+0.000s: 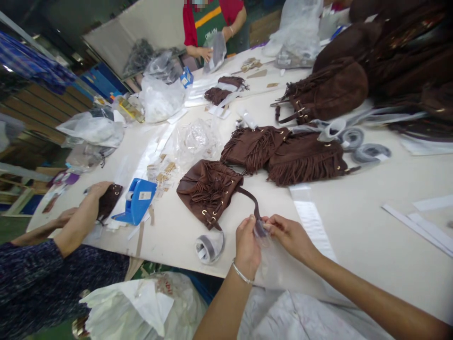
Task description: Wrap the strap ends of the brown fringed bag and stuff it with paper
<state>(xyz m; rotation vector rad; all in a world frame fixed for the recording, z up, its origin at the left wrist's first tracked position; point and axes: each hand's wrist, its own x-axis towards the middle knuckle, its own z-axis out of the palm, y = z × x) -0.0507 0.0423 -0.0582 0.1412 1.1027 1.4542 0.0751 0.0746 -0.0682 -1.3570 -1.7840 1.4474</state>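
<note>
My left hand, with a silver bangle at the wrist, pinches a clear plastic sleeve around the end of a brown strap. From the other side my right hand grips the same sleeve with its fingertips. The strap runs up to a brown fringed drawstring bag with gold eyelets, which lies on the table just beyond my hands. Left of my left hand lies a coil of strap wrapped in plastic.
Two fringed bags lie behind, with wrapped coils beside them. A blue tape dispenser stands left, near a co-worker's hands. Another person works across the table. A pile of brown bags fills the far right.
</note>
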